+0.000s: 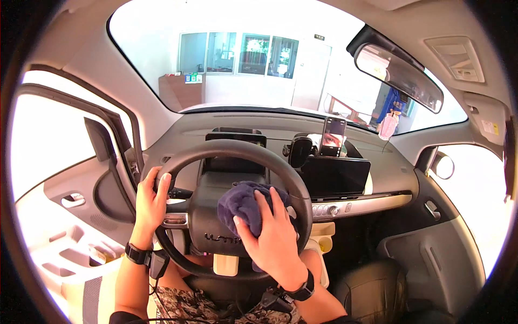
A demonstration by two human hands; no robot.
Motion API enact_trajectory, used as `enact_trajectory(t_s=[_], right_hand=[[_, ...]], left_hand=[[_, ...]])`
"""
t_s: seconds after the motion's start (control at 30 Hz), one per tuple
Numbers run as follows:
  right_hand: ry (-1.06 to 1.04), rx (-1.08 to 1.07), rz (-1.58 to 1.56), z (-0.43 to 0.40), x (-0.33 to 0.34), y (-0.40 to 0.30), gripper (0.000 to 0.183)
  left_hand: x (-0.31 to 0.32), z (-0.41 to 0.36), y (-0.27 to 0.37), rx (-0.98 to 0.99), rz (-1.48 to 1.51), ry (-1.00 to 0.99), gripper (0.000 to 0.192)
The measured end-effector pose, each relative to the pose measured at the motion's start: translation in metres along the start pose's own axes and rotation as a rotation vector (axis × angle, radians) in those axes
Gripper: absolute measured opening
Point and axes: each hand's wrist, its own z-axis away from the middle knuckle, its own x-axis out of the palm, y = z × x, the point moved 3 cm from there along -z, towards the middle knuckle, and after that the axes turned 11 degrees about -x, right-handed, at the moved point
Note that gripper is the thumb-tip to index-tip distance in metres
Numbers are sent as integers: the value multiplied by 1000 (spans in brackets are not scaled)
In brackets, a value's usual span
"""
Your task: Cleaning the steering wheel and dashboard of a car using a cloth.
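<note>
My left hand [151,198] grips the left side of the black steering wheel [234,148], thumb on the near face of the rim. Under my right hand [275,235] is a bunched dark blue cloth [238,204], held with spread fingers against the wheel's centre pad [204,227]. The cloth hides the upper right of the pad and part of the raised lettering. Behind the left spoke, a control stalk [180,193] shows. A black strap with a small device sits on each wrist.
Behind the wheel stands the instrument display [236,141]. To its right are a phone holder [300,152], an upright phone [334,135] and a dark centre screen [338,176]. The driver's door [97,210] stands at left. A black seat [372,287] is at right, beneath the rear-view mirror [400,77].
</note>
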Motion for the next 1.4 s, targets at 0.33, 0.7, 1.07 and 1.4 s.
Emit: enact_trajectory(t_s=[0.33,0.7,1.07,1.4], right_hand=[[-428,534,-242,-92,42,52,90],[57,182,-211,1,11,23,72],[338,41,-268,75,14,9,63],[22,22,32,-10,6,-6,89]], left_hand=[[1,-7,0,-20,10,12,34],[3,-3,-5,-18,28,8,32],[-4,-8,-19,-54,62,-22,35],[-3,-9,-17,0,1,-29,37]])
